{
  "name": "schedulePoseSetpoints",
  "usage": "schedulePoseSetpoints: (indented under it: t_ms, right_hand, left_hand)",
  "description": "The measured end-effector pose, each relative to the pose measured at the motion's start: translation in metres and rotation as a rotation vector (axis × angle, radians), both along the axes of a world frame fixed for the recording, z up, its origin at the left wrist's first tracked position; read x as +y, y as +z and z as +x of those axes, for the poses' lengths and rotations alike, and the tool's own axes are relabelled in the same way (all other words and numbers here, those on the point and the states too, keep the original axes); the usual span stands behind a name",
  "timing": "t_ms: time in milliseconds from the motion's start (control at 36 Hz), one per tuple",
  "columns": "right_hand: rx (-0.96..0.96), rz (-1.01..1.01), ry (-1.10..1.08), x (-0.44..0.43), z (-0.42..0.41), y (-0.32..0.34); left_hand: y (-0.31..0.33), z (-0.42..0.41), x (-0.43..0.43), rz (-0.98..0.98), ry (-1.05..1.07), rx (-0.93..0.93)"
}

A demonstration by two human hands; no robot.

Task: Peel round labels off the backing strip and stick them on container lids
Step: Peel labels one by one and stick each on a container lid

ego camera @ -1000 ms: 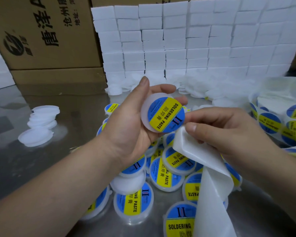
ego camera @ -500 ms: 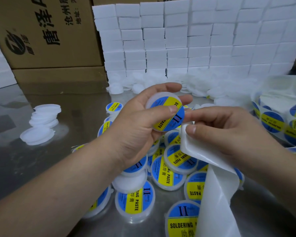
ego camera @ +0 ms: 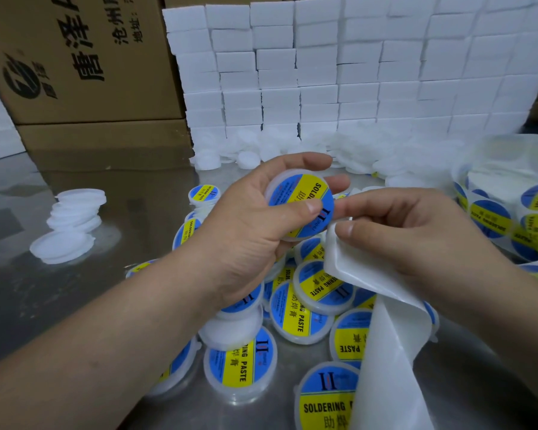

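Head view: the left hand (ego camera: 249, 234) curls round a round white plastic lid (ego camera: 276, 184) bearing a blue-and-yellow round label (ego camera: 305, 193). Its thumb presses flat on the label's face, and the lid is held above a heap of labelled lids (ego camera: 295, 311) on the steel table (ego camera: 44, 305). Just beside it, the right hand (ego camera: 416, 240) pinches the bare white backing strip (ego camera: 385, 352) between thumb and forefinger, and the strip hangs down over the heap. A stack of plain white lids (ego camera: 72, 225) sits well apart at the left.
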State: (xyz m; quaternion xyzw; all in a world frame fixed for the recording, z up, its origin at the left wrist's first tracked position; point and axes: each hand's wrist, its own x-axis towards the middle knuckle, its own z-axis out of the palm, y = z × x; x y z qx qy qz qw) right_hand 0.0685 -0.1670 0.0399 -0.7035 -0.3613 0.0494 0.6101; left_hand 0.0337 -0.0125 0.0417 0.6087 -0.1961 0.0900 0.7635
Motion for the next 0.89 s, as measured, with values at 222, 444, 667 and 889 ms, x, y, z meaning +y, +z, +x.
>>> schedulePoseSetpoints:
  t_ms: [222,444,667,889]
  right_hand:
    - [-0.007,0.009,-0.051,0.001,0.0,-0.001]
    - [-0.06,-0.059,-0.151,0.004,0.0,-0.002]
    - [-0.108,-0.053,-0.383,-0.002,0.009,-0.004]
    - [-0.201,-0.06,-0.208,0.0,0.008,-0.009]
  left_hand:
    - [-0.002,0.001,0.0,0.032,0.049,-0.01]
    - [-0.002,-0.003,-0.008,0.22,0.39,-0.175]
    - [0.011,-0.001,0.0,0.047,0.555,-0.096]
    - [-0.005,-0.006,-0.017,0.347,0.314,-0.006]
